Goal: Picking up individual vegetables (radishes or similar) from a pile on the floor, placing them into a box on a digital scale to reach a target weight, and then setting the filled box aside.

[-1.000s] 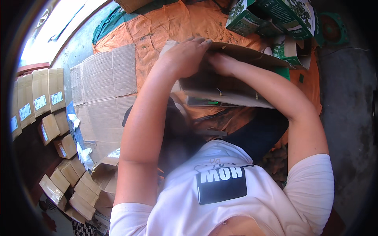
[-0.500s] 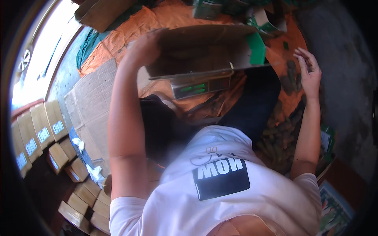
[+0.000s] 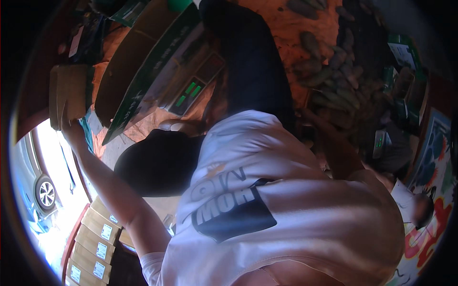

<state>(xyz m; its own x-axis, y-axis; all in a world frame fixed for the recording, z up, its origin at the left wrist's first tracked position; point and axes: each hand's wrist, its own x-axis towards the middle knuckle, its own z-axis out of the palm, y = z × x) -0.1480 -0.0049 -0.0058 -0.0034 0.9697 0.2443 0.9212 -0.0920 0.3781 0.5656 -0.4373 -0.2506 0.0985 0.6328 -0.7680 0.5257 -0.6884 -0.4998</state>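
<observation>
Touching lower edge of brown carton (image 3: 69,90) at far upper left of head view, left hand (image 3: 72,125) appeared to have fingers along its side, perhaps to steady it; how far grip had closed, could not tell. Open green-printed box (image 3: 128,50) stood apparently on scale (image 3: 168,106), lit display (image 3: 188,94) showing past its edge, probably for easy reading. Right hand (image 3: 307,117) lay shadowed near tubers (image 3: 339,74); grip's opening and any hold, could not tell. Orange sheet (image 3: 285,29) underlay tubers, likely as ground cover.
</observation>
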